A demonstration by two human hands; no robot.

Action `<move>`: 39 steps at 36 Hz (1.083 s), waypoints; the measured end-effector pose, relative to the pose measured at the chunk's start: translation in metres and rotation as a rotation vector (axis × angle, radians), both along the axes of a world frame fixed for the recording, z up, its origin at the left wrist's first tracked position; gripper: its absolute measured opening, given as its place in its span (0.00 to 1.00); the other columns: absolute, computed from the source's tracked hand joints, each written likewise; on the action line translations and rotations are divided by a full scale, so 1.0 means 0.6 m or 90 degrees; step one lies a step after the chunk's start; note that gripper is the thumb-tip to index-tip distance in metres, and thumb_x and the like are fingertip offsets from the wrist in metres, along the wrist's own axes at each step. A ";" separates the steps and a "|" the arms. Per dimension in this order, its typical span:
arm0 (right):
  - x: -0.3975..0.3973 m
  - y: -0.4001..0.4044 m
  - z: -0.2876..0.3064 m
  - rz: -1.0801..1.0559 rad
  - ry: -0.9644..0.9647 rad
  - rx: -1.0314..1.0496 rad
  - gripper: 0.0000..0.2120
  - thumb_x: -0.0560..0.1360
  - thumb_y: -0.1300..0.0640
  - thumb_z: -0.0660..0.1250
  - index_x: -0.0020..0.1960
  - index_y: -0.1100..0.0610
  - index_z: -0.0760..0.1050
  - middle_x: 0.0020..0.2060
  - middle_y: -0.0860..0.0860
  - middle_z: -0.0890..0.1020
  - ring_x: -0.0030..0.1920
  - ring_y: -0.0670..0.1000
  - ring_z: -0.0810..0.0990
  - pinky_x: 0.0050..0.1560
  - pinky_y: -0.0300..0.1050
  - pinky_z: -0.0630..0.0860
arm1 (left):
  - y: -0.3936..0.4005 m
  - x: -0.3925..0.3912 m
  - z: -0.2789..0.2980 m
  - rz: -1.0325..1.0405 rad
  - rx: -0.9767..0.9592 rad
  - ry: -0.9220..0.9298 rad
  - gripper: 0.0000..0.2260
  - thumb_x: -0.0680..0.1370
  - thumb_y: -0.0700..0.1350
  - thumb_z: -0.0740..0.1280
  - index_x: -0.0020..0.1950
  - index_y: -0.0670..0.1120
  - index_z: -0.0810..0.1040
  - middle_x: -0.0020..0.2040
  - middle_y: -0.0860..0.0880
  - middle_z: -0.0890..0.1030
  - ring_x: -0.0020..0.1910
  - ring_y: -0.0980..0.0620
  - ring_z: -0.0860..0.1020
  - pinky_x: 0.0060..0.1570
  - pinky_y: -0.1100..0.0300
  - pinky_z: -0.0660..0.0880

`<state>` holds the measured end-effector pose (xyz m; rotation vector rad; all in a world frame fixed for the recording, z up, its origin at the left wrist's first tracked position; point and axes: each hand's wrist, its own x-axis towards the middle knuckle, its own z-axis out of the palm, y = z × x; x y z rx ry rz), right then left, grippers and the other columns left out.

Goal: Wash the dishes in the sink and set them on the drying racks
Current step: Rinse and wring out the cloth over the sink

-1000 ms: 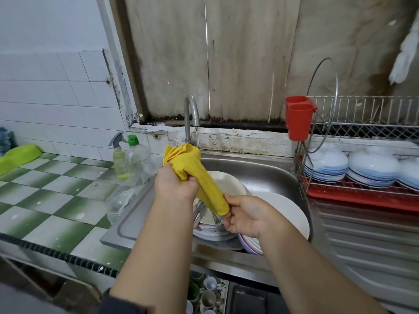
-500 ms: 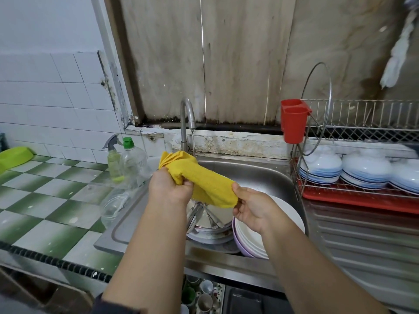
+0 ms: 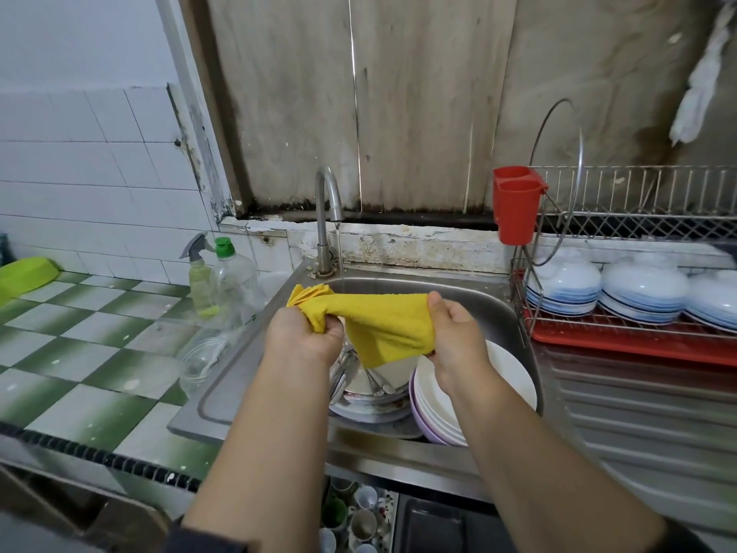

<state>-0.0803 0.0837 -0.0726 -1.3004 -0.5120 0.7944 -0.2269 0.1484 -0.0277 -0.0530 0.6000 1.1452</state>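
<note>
A yellow cloth (image 3: 383, 325) is held stretched between both hands above the sink (image 3: 470, 297). One bunched end is gripped in the left hand (image 3: 305, 337), fingers curled round it; the other edge is pinched by the right hand (image 3: 454, 333), thumb on top. Water is seen running from the tap (image 3: 329, 209) in a thin stream just behind the cloth.

Dirty dishes are sitting in the sink under the hands — a stack of white plates (image 3: 478, 389) leaning at the right, with a purple rim beneath, and a second pile with cutlery (image 3: 359, 377) lying on it at the left. None of these is being touched.

On the drying rack (image 3: 622, 325), right of the sink, stacked blue-and-white bowls (image 3: 566, 289) are already set; whether they belong to this wash cannot be told. The upper rack tier looks bare as far as is shown.

Progress is judged early — the cloth is only being readied, all sink dishes are left to be washed and racked. A soap bottle (image 3: 235, 281) and a spray bottle (image 3: 199, 281) are standing on the tiled counter, left of the sink.
</note>
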 end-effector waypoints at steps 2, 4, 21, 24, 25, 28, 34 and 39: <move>0.002 -0.002 -0.003 -0.007 -0.025 -0.009 0.09 0.79 0.50 0.62 0.43 0.53 0.74 0.44 0.55 0.79 0.45 0.54 0.77 0.46 0.50 0.76 | -0.008 0.005 0.003 0.009 0.001 -0.017 0.15 0.82 0.36 0.50 0.37 0.44 0.67 0.18 0.45 0.71 0.12 0.55 0.67 0.12 0.70 0.60; 0.003 -0.004 -0.010 0.020 -0.016 -0.035 0.09 0.79 0.50 0.63 0.43 0.53 0.74 0.43 0.55 0.79 0.42 0.52 0.76 0.41 0.46 0.74 | -0.021 0.010 0.010 0.008 0.020 -0.027 0.15 0.80 0.34 0.49 0.37 0.45 0.67 0.16 0.47 0.70 0.11 0.55 0.66 0.11 0.69 0.60; -0.027 0.000 -0.018 0.394 0.333 -0.207 0.23 0.62 0.59 0.52 0.54 0.59 0.74 0.43 0.58 0.79 0.42 0.57 0.77 0.45 0.47 0.72 | -0.033 0.011 0.034 -0.107 0.110 0.107 0.12 0.64 0.26 0.59 0.34 0.43 0.67 0.24 0.49 0.69 0.15 0.58 0.68 0.16 0.69 0.67; -0.030 0.000 -0.009 0.396 0.365 -0.146 0.24 0.65 0.55 0.51 0.49 0.62 0.81 0.44 0.62 0.82 0.46 0.60 0.78 0.51 0.50 0.69 | -0.029 0.008 0.031 -0.107 0.150 0.263 0.10 0.75 0.33 0.54 0.37 0.43 0.68 0.33 0.51 0.66 0.27 0.58 0.68 0.20 0.71 0.68; -0.030 0.001 -0.006 0.390 0.376 -0.130 0.24 0.66 0.54 0.51 0.45 0.64 0.83 0.43 0.63 0.82 0.46 0.60 0.78 0.51 0.50 0.68 | -0.029 0.004 0.032 -0.100 0.145 0.316 0.12 0.78 0.34 0.52 0.37 0.43 0.68 0.34 0.51 0.66 0.28 0.57 0.67 0.20 0.70 0.68; -0.030 0.004 -0.001 0.364 0.443 -0.077 0.24 0.72 0.49 0.54 0.47 0.65 0.81 0.43 0.63 0.83 0.44 0.60 0.80 0.50 0.51 0.70 | -0.034 -0.006 0.034 -0.086 0.144 0.266 0.18 0.80 0.34 0.50 0.32 0.40 0.69 0.31 0.49 0.68 0.29 0.56 0.68 0.19 0.69 0.68; -0.032 0.014 -0.008 0.380 0.388 -0.135 0.13 0.77 0.52 0.61 0.44 0.60 0.79 0.32 0.57 0.83 0.28 0.54 0.82 0.27 0.40 0.77 | -0.027 -0.026 0.015 -0.044 0.141 0.038 0.19 0.80 0.32 0.55 0.29 0.42 0.68 0.19 0.51 0.69 0.14 0.59 0.68 0.18 0.73 0.66; -0.028 0.015 -0.017 0.376 0.394 -0.176 0.10 0.66 0.56 0.67 0.44 0.61 0.79 0.31 0.57 0.81 0.27 0.56 0.81 0.26 0.42 0.77 | -0.034 -0.033 0.016 -0.146 0.144 0.113 0.17 0.83 0.41 0.52 0.38 0.38 0.72 0.23 0.45 0.74 0.18 0.52 0.75 0.17 0.61 0.73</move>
